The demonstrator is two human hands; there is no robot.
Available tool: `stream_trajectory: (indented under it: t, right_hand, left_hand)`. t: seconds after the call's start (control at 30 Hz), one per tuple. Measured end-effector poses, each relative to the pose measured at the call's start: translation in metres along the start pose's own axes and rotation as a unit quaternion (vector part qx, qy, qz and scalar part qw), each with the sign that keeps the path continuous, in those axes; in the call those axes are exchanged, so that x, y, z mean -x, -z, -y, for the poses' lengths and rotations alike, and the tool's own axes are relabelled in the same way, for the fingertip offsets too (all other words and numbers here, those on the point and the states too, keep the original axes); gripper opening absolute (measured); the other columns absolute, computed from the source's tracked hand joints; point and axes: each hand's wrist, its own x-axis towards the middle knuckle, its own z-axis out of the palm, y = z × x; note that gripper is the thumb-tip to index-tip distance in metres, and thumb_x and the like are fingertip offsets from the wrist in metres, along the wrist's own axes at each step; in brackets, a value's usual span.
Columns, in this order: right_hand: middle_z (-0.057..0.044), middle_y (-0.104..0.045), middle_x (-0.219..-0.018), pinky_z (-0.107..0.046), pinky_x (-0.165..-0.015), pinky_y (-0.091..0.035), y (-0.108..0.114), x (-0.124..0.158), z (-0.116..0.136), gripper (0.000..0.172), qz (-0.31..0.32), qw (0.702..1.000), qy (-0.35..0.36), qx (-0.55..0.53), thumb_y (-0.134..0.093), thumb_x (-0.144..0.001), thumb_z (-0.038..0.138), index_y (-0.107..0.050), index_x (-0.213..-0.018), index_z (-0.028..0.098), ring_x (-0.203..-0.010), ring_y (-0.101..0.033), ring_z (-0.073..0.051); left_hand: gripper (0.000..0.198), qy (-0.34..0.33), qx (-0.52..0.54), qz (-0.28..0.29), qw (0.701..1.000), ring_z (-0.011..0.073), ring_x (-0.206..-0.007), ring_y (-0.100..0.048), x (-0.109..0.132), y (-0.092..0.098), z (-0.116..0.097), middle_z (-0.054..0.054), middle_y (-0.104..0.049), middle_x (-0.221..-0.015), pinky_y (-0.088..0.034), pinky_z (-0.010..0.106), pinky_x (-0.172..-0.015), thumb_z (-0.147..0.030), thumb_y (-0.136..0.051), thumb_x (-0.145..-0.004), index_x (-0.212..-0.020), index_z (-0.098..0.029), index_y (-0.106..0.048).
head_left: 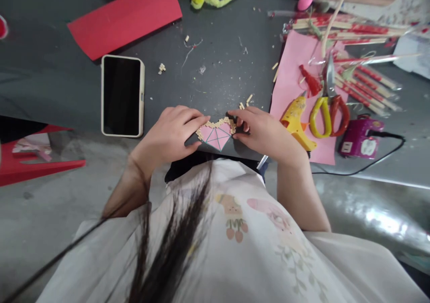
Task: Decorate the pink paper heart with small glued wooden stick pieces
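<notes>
While the pink heart (pixel 217 137) lay at the surface's (pixel 218 30) six-o'clock edge, the left hand (pixel 173 130) at its nine o'clock and right hand (pixel 261 127) at its three bracketed it, apparently for steadiness, thumbs and fingers apart, any clamping indeterminable, loose beige pieces (pixel 249 100) at one o'clock, presumably for reach.

A loose white top filled the view, and those wide white sleeves (pixel 356 262) stopped short of bare forearms (pixel 295 186)! Down the front ran soft prints: an orange-and-cream figure (pixel 231 204), red berries (pixel 237 232), a pink shape (pixel 273 211), a pale leafy sprig (pixel 298 267). Long dark hair (pixel 168 253) spilled across it all!
</notes>
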Motion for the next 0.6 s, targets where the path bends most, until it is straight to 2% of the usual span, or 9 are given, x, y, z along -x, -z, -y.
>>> stream_trajectory:
  t: [0.17, 0.27, 0.4, 0.6]
  right_hand:
    - [-0.009, -0.067, -0.106, -0.035, -0.079, -0.05, 0.007, 0.008, 0.002, 0.046, -0.024, 1.0, -0.019, -0.003, -0.058, -0.082, 0.017, -0.059, -0.128, 0.02, -0.087, -0.064, -0.023]
    - [-0.008, -0.069, -0.097, -0.033, -0.074, -0.049, 0.008, 0.016, 0.006, 0.034, -0.058, 0.997, -0.043, 0.0, -0.057, -0.084, 0.018, -0.064, -0.117, 0.019, -0.082, -0.064, -0.022]
    - [-0.006, -0.069, -0.084, -0.031, -0.067, -0.045, -0.005, 0.025, 0.01, 0.017, -0.102, 0.991, -0.085, 0.014, -0.06, -0.086, 0.023, -0.067, -0.1, 0.018, -0.076, -0.063, -0.02]
    - [-0.006, -0.07, -0.083, -0.03, -0.062, -0.04, -0.03, 0.023, 0.015, 0.015, -0.136, 0.98, -0.147, 0.012, -0.062, -0.087, 0.034, -0.064, -0.091, 0.02, -0.073, -0.062, -0.021]
  left_hand:
    - [0.045, 0.005, -0.013, -0.036, 0.999, 0.0311, -0.118, -0.054, 0.004, 0.003, -0.005, 0.011, -0.061, -0.128, -0.042, 0.048, -0.098, -0.038, -0.054, -0.09, -0.132, -0.022, -0.057]
    - [0.039, 0.01, -0.019, -0.052, 0.998, 0.0302, -0.115, -0.056, 0.002, 0.003, -0.01, 0.011, -0.063, -0.124, -0.043, 0.048, -0.095, -0.035, -0.05, -0.092, -0.127, -0.022, -0.061]
    - [0.034, -0.016, -0.017, -0.07, 0.997, 0.0279, -0.111, -0.056, -0.009, -0.003, -0.017, 0.009, -0.066, -0.115, -0.043, 0.045, -0.091, -0.031, -0.044, -0.097, -0.123, -0.021, -0.063]
    - [0.035, -0.05, -0.016, -0.013, 0.999, 0.0259, -0.114, -0.053, -0.037, -0.007, -0.027, 0.007, -0.065, -0.117, -0.041, 0.042, -0.093, -0.031, -0.037, -0.1, -0.119, -0.022, -0.065]
